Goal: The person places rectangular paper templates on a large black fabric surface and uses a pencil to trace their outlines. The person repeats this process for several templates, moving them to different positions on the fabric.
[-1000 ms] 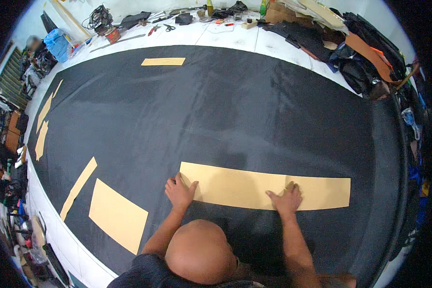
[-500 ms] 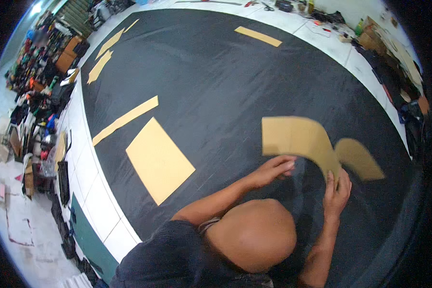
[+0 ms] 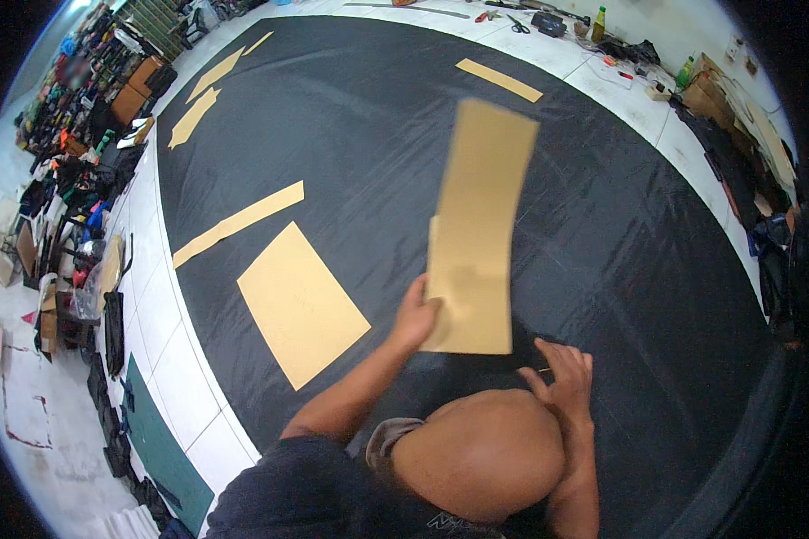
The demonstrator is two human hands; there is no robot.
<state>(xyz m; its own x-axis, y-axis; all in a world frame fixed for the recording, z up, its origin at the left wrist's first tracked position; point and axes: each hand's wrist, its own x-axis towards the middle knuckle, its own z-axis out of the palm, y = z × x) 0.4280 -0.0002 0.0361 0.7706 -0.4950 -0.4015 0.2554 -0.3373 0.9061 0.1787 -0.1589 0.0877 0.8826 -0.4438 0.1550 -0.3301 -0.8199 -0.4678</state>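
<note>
My left hand (image 3: 418,316) is closed on the left edge of a long tan cardboard piece (image 3: 487,198), near its lower end. The piece is raised lengthwise over the black sheet (image 3: 620,234), and the edge of another tan layer (image 3: 434,242) shows along its left side. Just right of its lower end, my right hand (image 3: 564,382) is off the cardboard with thumb and fingers apart. A thin pale sliver shows by its thumb; I cannot make out what it is. Left of my left arm lies a four-sided cardboard piece (image 3: 301,305), with a narrow strip (image 3: 243,223) beyond it.
More tan pieces (image 3: 195,117) lie at the far left, and a short strip (image 3: 499,80) at the far right. White tiles (image 3: 166,359) border the sheet. Piled clutter (image 3: 72,242) lines the left side; scissors (image 3: 518,25), bottles (image 3: 599,24) and scraps (image 3: 706,85) lie along the far right.
The cardboard has swung from a bent, sideways position at the right to an upright one further left. My left hand has taken hold of it and my right hand has let go.
</note>
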